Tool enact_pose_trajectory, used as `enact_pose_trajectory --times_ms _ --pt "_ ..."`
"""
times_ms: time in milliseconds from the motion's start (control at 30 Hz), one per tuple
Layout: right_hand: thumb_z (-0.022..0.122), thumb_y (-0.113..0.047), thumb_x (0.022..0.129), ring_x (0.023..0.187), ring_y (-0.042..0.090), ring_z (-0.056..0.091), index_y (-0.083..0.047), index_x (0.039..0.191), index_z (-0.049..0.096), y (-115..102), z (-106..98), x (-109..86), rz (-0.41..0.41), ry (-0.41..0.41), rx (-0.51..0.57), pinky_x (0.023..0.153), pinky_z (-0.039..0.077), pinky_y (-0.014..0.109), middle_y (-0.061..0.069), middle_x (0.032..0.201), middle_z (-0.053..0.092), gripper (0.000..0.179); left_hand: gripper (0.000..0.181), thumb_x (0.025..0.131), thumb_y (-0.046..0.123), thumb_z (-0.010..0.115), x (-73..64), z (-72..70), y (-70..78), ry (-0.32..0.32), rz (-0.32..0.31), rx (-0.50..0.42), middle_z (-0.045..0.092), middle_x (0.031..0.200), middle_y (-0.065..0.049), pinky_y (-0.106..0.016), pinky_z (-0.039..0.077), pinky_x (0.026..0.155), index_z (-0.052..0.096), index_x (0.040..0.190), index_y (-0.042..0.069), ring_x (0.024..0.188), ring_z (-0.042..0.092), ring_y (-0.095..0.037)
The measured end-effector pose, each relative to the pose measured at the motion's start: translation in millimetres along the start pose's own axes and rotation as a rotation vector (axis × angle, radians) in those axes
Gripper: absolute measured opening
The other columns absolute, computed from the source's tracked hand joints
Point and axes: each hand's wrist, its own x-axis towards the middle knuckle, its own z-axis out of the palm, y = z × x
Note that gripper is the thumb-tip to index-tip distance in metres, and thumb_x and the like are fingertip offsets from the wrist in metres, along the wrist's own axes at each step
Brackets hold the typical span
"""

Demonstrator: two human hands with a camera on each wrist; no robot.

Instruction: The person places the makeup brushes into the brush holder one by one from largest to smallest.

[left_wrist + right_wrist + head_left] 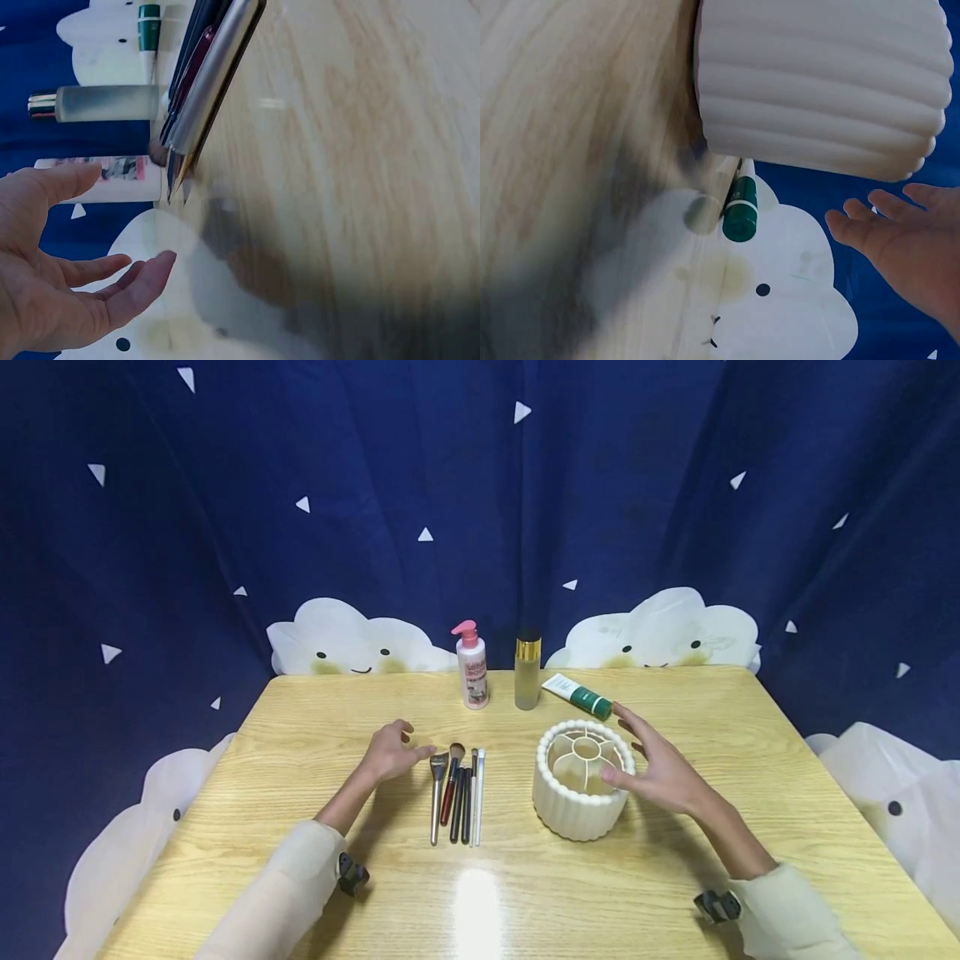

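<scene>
Several makeup brushes (437,806) lie side by side on the table, bristles away from me. Just left of them is my left hand (388,754), fingers loosely bent and holding nothing; its thumb tip comes near the leftmost brush head. The left wrist view shows a gap between that hand (56,277) and the silver brush handle (214,82). A cream fluted round holder (577,817) with a divided top stands to the right. Beside it my right hand (663,772) spreads its fingers, thumb over the rim in the head view. Whether that thumb touches is unclear.
Behind stand a white bottle with a pink pump (473,672) and a frosted bottle with a gold cap (527,675). A green and white tube (588,700) lies behind the holder. A dark blue curtain (420,460) hangs past the table's far edge.
</scene>
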Motion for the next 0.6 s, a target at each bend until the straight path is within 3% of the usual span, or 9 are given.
enact_pose_trajectory --times_ms 133,300,367,500,600 --pt "0.076 -0.033 0.076 0.133 0.045 0.037 -0.013 0.151 0.018 2 5 -1.1 -0.007 -0.024 0.020 0.101 0.038 0.062 0.022 0.151 0.029 0.097 0.061 0.081 0.034 0.072 1.7 7.3 -2.4 -0.010 -0.006 -0.002 0.060 0.110 -0.022 -0.040 0.053 0.080 0.052 0.121 -0.008 0.096 0.059 -0.032" --pt "0.080 -0.034 0.070 0.131 0.044 0.039 -0.011 0.150 0.020 4 10 -2.2 0.003 -0.037 0.026 0.100 0.035 0.065 0.022 0.149 0.034 0.103 0.047 0.079 0.026 0.076 2.5 16.4 -4.7 -0.031 -0.024 -0.031 0.058 0.082 -0.010 -0.027 0.048 0.061 0.058 0.104 -0.009 0.064 0.062 -0.017" --pt "0.081 -0.034 0.068 0.132 0.045 0.038 -0.013 0.151 0.020 4 12 -2.6 0.011 -0.045 0.028 0.100 0.034 0.068 0.022 0.149 0.034 0.105 0.042 0.078 0.023 0.076 1.9 19.2 -4.4 -0.042 -0.042 -0.052 0.059 0.078 -0.012 -0.026 0.049 0.057 0.057 0.099 -0.009 0.056 0.065 -0.017" --pt "0.083 -0.035 0.066 0.130 0.046 0.040 -0.014 0.151 0.018 5 14 -3.2 0.022 -0.056 0.025 0.097 0.035 0.069 0.023 0.147 0.035 0.109 0.034 0.075 0.018 0.079 0.6 23.8 -1.6 -0.021 -0.056 -0.073 0.062 0.080 -0.016 -0.026 0.053 0.057 0.057 0.087 -0.005 0.055 0.068 -0.021" --pt "0.084 -0.035 0.065 0.128 0.046 0.042 -0.015 0.151 0.017 5 15 -3.6 0.031 -0.056 0.022 0.096 0.036 0.069 0.023 0.146 0.036 0.111 0.029 0.072 0.018 0.081 -0.3 27.4 0.7 -0.007 -0.058 -0.068 0.064 0.069 -0.018 -0.026 0.052 0.052 0.056 0.069 0.002 0.052 0.067 -0.022"
